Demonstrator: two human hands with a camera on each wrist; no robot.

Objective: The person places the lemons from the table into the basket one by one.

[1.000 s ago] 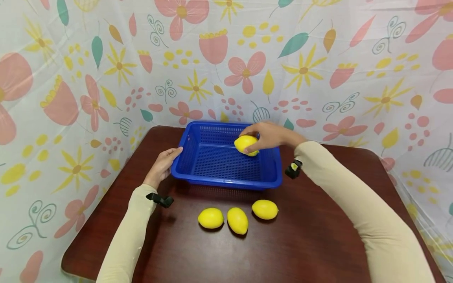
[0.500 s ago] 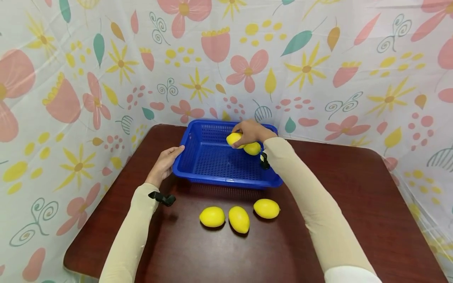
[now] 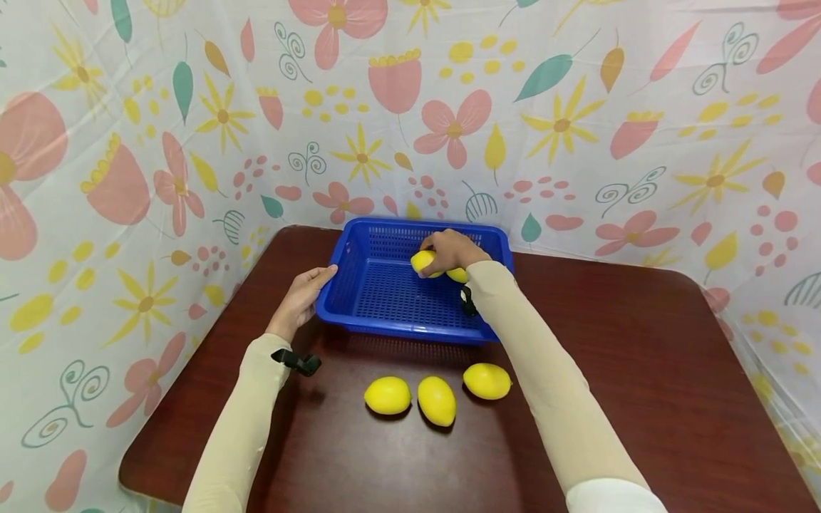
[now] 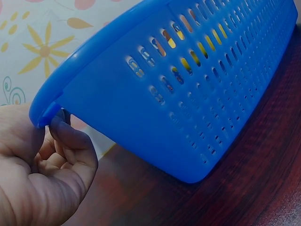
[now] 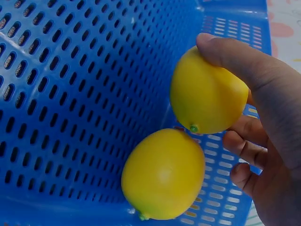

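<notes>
On the desk (image 3: 641, 342), a basket (image 3: 404, 328) occupies mid-frame, one lemon (image 3: 458, 276) in its right half, a held lemon (image 3: 423, 263) just left of that; three loose lemons (image 3: 437, 401) lie below, lower centre.

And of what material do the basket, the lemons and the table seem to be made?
Basket: likely moulded plastic, slightly glossy; the regular slots and rounded rim suggest it.
Lemons: real fruit or plastic imitation, I cannot tell; smooth, softly shiny skin.
Table: wood or wood-look laminate, satin; streaky red-brown grain and soft reflections show.
</notes>
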